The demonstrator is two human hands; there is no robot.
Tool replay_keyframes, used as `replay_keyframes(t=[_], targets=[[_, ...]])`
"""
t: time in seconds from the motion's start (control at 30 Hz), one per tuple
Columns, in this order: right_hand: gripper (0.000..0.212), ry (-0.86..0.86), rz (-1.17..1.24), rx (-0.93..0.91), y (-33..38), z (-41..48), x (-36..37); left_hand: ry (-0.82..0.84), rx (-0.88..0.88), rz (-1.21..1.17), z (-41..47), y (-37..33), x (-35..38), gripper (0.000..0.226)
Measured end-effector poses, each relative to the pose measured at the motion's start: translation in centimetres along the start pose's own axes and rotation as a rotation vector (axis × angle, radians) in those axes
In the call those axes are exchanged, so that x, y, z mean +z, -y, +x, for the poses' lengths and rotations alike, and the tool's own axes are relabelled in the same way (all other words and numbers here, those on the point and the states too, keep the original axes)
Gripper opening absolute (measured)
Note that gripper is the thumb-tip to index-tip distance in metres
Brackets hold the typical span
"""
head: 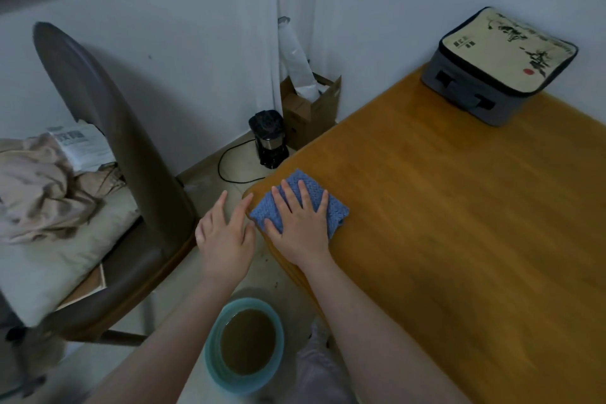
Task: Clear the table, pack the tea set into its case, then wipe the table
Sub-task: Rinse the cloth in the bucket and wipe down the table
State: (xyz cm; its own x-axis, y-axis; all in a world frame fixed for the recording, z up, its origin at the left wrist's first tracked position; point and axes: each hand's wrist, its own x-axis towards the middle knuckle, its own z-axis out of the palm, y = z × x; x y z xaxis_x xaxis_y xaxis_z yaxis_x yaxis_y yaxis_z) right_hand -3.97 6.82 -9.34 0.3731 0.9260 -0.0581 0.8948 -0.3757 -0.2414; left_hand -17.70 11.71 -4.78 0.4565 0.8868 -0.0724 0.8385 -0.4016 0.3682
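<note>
Soft blue cloth (337,211) lies under your flat right hand (300,229), at the surface's (459,223) 10 o'clock corner.
It looks light, limp and probably damp, so it will likely bunch: press through the palm at its middle. Your right grip is apart, fingers straight on the cloth. Your left hand (226,236) hovers at its 9 o'clock, spread and holding nothing. The closed case (501,65) sits at 2 o'clock.

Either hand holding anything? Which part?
Nothing is held. The right hand lies flat, fingers straight, on top of the blue cloth at the table corner, pressing it, no grip. The left hand is open and empty beside the table edge.
</note>
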Motion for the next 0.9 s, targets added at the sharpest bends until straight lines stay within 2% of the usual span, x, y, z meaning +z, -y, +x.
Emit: replay_keyframes(t=[0.53, 0.7, 0.9], targets=[[0.071, -0.064, -0.025, 0.137, -2.1, -9.3, 0.8, 0.048, 0.084, 0.011, -5.2, -2.8, 2.5, 0.048], [0.072, -0.045, -0.019, 0.167, -3.6, -9.8, 0.0, 0.054, 0.17, 0.062, -5.0, -4.3, 2.9, 0.049], [0.072, -0.08, -0.012, 0.251, -7.8, -8.5, -1.7, 0.154, 0.233, 0.135, -3.2, -6.3, 3.0, 0.054]])
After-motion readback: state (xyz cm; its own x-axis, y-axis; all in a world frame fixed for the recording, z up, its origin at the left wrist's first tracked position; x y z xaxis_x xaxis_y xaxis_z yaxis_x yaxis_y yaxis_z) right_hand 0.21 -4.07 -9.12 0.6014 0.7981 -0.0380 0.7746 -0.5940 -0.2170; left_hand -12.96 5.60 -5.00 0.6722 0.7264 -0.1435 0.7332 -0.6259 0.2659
